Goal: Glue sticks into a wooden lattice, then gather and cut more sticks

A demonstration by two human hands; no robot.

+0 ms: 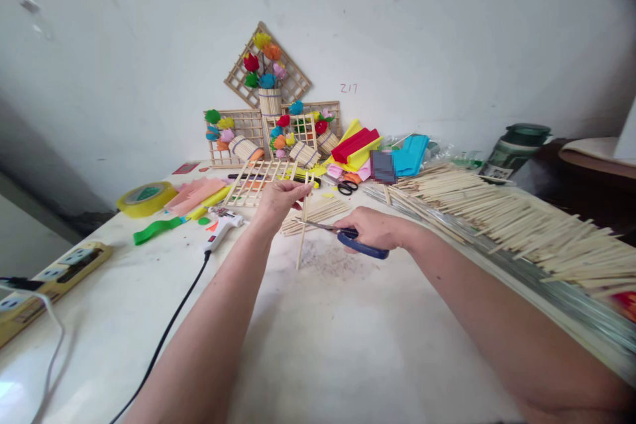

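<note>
My left hand point(287, 197) pinches thin wooden sticks point(300, 252) that point down over the white table. Blue-handled scissors point(365, 245) are gripped in my right hand point(370, 228), and their blades reach left to the sticks, below my left fingers. Behind my left hand lies a wooden lattice point(248, 187). More loose sticks point(325, 212) lie flat on the table behind the scissors.
A white glue gun point(223, 226) with a black cord, yellow tape point(144, 199) and a power strip point(54, 285) are on the left. A big stick pile point(527, 218) and dark jar point(517, 151) stand right. Lattices with paper flowers point(268, 69) lean on the wall; black scissors point(346, 187) lie ahead.
</note>
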